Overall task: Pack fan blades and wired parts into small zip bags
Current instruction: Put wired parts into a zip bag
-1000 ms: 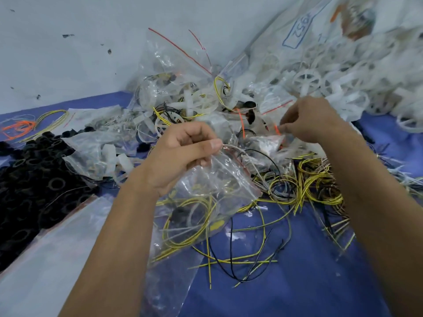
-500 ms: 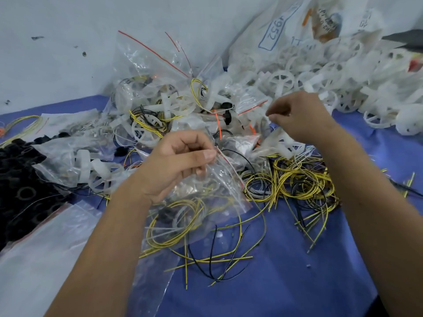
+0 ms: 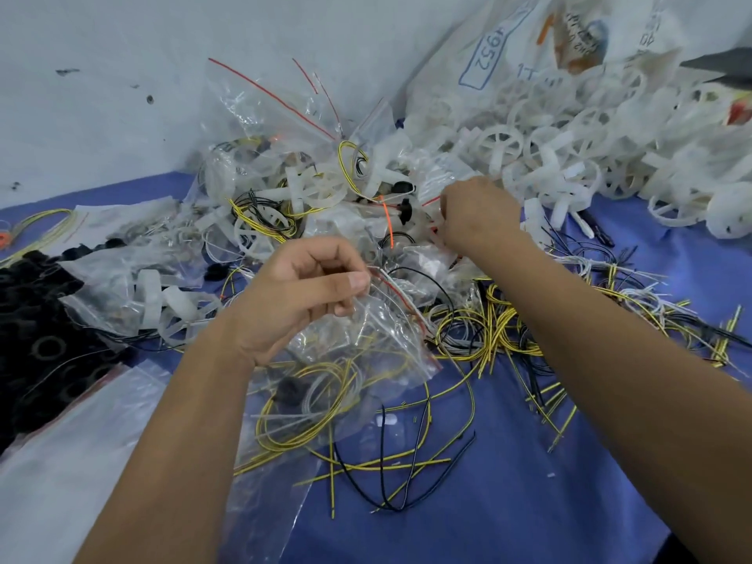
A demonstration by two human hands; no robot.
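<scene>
My left hand [image 3: 303, 293] pinches the red-striped mouth of a clear zip bag [image 3: 366, 343] that holds yellow-black wires and a black part. My right hand [image 3: 478, 215] reaches farther back into the pile of filled zip bags [image 3: 285, 164], its fingers curled at a white part near a red-striped bag edge; what it grips is hidden. Loose yellow and black wires [image 3: 500, 331] lie on the blue cloth [image 3: 508, 502] under my right forearm. White fan blades [image 3: 569, 156] are heaped at the back right.
Black rings [image 3: 36, 339] cover the left side. A stack of flat clear bags [image 3: 73, 462] lies at the front left. A big plastic sack [image 3: 529, 46] marked with numbers leans on the grey wall behind the fan blades.
My right hand has moved left and down into the bag pile. My left hand keeps its pinch on the bag's mouth. The view has shifted slightly.
</scene>
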